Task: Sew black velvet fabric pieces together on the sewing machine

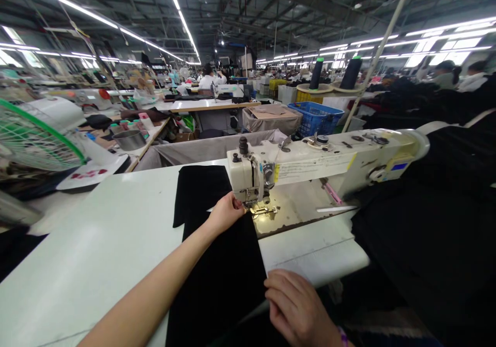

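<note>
A long piece of black fabric [217, 264] lies on the pale tabletop of a sewing machine [306, 166], and its right edge runs back to the needle area. My left hand [227, 214] is closed at the fabric's edge, with thumb and fingertips pinched right beside the presser foot [258, 210]. What exactly sits between those fingertips is partly hidden. Closer to me, my right hand [296, 305] has its fingers curled together on the fabric's right edge at the front of the table. Beyond my left hand, the fabric's far end spreads flat beside the machine head.
On the left stands a fan [39, 135] with a green rim. A metal bowl [129, 139] sits on the neighbouring table. Behind the machine are a blue basket [315, 117] and dark thread cones [351, 73]. Dark cloth [434, 223] is heaped at the right.
</note>
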Demonstrator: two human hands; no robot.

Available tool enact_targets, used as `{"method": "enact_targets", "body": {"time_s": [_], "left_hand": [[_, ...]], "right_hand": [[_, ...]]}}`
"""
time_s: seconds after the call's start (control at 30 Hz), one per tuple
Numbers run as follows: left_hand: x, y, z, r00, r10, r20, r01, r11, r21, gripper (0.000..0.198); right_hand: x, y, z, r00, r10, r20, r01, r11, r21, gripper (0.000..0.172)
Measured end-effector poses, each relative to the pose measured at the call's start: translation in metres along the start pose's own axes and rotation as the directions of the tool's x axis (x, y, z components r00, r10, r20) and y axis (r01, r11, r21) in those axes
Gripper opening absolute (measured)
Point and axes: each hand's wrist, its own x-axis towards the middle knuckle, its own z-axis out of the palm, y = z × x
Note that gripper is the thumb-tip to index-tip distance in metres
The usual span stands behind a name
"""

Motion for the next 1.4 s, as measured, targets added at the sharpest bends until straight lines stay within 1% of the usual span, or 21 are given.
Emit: {"method": "enact_targets", "body": {"time_s": [0.1, 0.17, 0.23, 0.27, 0.33, 0.37, 0.4, 0.43, 0.47, 0.5, 0.57, 0.6, 0.63, 0.7, 0.77, 0.9, 1.07, 1.13, 1.27, 1.4], "left_hand": [[0.002, 0.0, 0.0, 1.0, 0.005, -0.004, -0.005, 0.999, 0.039, 0.016], [0.002, 0.0, -0.001, 1.0, 0.018, -0.017, -0.016, 0.997, 0.07, 0.014], [-0.004, 0.004, -0.002, 0.997, 0.043, -0.062, -0.036, 0.993, 0.112, 0.012], [-0.01, 0.007, -0.002, 0.993, 0.06, -0.097, -0.046, 0.99, 0.136, 0.015], [-0.034, 0.015, -0.002, 0.98, 0.107, -0.171, -0.075, 0.98, 0.184, 0.025], [-0.051, 0.02, -0.001, 0.974, 0.154, -0.167, -0.118, 0.972, 0.204, 0.029], [-0.07, 0.025, 0.0, 0.969, 0.207, -0.134, -0.176, 0.961, 0.212, 0.029], [-0.09, 0.028, 0.002, 0.954, 0.298, -0.044, -0.282, 0.936, 0.212, 0.022], [-0.109, 0.031, 0.003, 0.917, 0.387, 0.095, -0.398, 0.901, 0.173, 0.013], [-0.126, 0.031, 0.004, 0.864, 0.462, 0.197, -0.491, 0.861, 0.131, 0.013], [-0.149, 0.027, 0.003, 0.75, 0.579, 0.318, -0.635, 0.765, 0.106, 0.022], [-0.154, 0.023, 0.002, 0.706, 0.618, 0.345, -0.688, 0.715, 0.128, 0.028], [-0.155, 0.018, 0.0, 0.67, 0.649, 0.36, -0.731, 0.662, 0.164, 0.036], [-0.148, 0.009, -0.005, 0.626, 0.678, 0.386, -0.778, 0.58, 0.243, 0.044], [-0.135, 0.003, -0.008, 0.606, 0.689, 0.398, -0.796, 0.532, 0.29, 0.044], [-0.111, -0.001, -0.012, 0.587, 0.703, 0.4, -0.809, 0.498, 0.312, 0.037], [-0.087, -0.003, -0.016, 0.591, 0.725, 0.353, -0.802, 0.486, 0.347, 0.032], [-0.078, -0.006, -0.019, 0.594, 0.727, 0.345, -0.801, 0.498, 0.331, 0.033], [-0.057, -0.014, -0.025, 0.624, 0.708, 0.329, -0.781, 0.567, 0.261, 0.034], [-0.039, -0.02, -0.029, 0.652, 0.685, 0.323, -0.758, 0.6, 0.258, 0.033]], "right_hand": [[0.0, 0.002, 0.001, 1.0, -0.01, -0.001, 0.01, 1.0, 0.02, 0.026], [0.001, 0.002, -0.001, 1.0, -0.005, 0.027, 0.004, 0.999, 0.039, 0.028], [0.002, 0.001, -0.005, 0.997, 0.009, 0.075, -0.014, 0.998, 0.064, 0.03], [0.003, 0.0, -0.007, 0.995, 0.017, 0.1, -0.024, 0.997, 0.076, 0.032], [0.004, -0.001, -0.011, 0.991, 0.028, 0.134, -0.041, 0.995, 0.092, 0.034], [0.006, -0.001, -0.012, 0.99, 0.031, 0.136, -0.044, 0.994, 0.097, 0.034], [0.007, -0.001, -0.013, 0.99, 0.029, 0.136, -0.043, 0.994, 0.102, 0.035], [0.008, -0.001, -0.013, 0.991, 0.029, 0.134, -0.043, 0.993, 0.106, 0.035], [0.009, -0.001, -0.012, 0.99, 0.029, 0.137, -0.045, 0.993, 0.11, 0.035], [0.011, 0.0, -0.011, 0.99, 0.037, 0.139, -0.052, 0.992, 0.112, 0.034], [0.015, 0.003, -0.009, 0.986, 0.063, 0.154, -0.081, 0.991, 0.11, 0.032], [0.017, 0.005, -0.007, 0.984, 0.079, 0.158, -0.097, 0.989, 0.108, 0.032], [0.02, 0.007, -0.005, 0.982, 0.096, 0.163, -0.114, 0.988, 0.105, 0.031], [0.025, 0.013, -0.002, 0.978, 0.115, 0.173, -0.134, 0.986, 0.103, 0.031], [0.032, 0.019, 0.002, 0.973, 0.127, 0.19, -0.148, 0.984, 0.103, 0.03], [0.047, 0.033, 0.01, 0.964, 0.141, 0.225, -0.161, 0.984, 0.073, 0.03], [0.065, 0.048, 0.02, 0.94, 0.206, 0.272, -0.2, 0.979, -0.049, 0.022], [0.072, 0.053, 0.024, 0.929, 0.22, 0.296, -0.199, 0.975, -0.1, 0.019], [0.091, 0.063, 0.032, 0.908, 0.241, 0.343, -0.183, 0.964, -0.194, 0.016], [0.107, 0.073, 0.038, 0.905, 0.258, 0.337, -0.194, 0.958, -0.213, 0.016]]}}
